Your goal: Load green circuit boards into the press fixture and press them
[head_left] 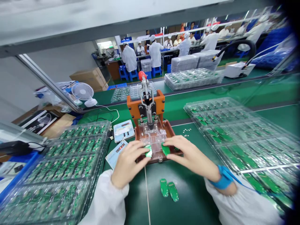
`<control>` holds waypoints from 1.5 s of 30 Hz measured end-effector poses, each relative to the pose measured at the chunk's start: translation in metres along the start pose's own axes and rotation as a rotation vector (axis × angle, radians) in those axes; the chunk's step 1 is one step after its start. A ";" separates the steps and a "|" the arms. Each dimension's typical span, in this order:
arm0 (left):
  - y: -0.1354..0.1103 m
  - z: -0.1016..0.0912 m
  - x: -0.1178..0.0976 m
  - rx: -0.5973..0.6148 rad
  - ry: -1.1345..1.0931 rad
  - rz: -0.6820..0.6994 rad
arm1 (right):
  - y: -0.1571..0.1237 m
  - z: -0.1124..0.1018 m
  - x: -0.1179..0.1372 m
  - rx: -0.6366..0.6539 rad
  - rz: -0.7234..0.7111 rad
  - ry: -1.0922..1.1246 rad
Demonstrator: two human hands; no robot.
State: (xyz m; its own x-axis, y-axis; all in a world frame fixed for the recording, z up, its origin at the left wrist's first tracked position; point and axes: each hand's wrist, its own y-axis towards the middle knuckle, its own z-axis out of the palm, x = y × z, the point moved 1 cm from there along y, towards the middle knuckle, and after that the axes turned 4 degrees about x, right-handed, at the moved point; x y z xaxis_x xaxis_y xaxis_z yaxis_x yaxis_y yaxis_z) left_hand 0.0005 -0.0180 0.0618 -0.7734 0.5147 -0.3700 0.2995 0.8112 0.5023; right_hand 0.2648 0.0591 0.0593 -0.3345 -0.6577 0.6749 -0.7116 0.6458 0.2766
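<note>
My left hand [131,158] pinches a small green circuit board [148,151] between thumb and fingers at the front of a test fixture [149,115]. On the fixture's other side, my right hand [185,153] grips a second green circuit board [165,149] by its edge. Both boards are at the clear plate [156,146] of the fixture; whether they rest on it I cannot tell. The fixture has an orange frame, a metal toggle clamp and a red-tipped lever [142,75] standing up. Two more green boards [168,189] lie side by side on the mat in front of me.
Clear trays of boards [67,165] stand at the left, and further stacked trays [234,131] at the right. Two meters with displays [123,130] sit left of the fixture. Behind are a small white fan [82,92] and more trays [193,78]. People in white work further back.
</note>
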 end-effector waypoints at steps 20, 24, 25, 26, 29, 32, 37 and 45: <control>0.005 0.019 0.013 -0.007 0.037 -0.109 | 0.034 0.013 -0.016 -0.082 -0.103 -0.107; -0.006 0.026 -0.010 -0.292 0.027 -0.081 | 0.045 -0.010 -0.012 -0.385 -0.044 0.029; -0.008 0.031 -0.018 -0.307 0.004 -0.026 | 0.053 -0.020 -0.009 -0.455 -0.026 0.042; -0.009 0.036 -0.026 -0.283 -0.015 0.054 | 0.063 -0.030 -0.005 -0.517 -0.022 0.059; -0.011 0.057 -0.044 -0.078 -0.014 0.296 | 0.107 -0.059 0.012 -0.621 -0.093 0.147; -0.015 0.074 -0.046 0.111 0.031 0.366 | 0.164 -0.081 0.032 -0.543 -0.132 0.166; -0.022 0.083 -0.037 0.193 0.045 0.352 | 0.224 -0.106 0.065 -0.192 -0.113 0.522; -0.024 0.089 -0.036 0.159 0.046 0.337 | 0.111 -0.069 0.137 -0.580 -0.476 0.176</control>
State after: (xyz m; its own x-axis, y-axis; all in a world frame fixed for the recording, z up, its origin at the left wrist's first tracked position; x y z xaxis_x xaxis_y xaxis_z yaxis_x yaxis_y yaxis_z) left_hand 0.0706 -0.0314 -0.0065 -0.6397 0.7503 -0.1668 0.6222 0.6329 0.4608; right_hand 0.1824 0.0677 0.2291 0.0646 -0.8757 0.4785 -0.3003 0.4402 0.8462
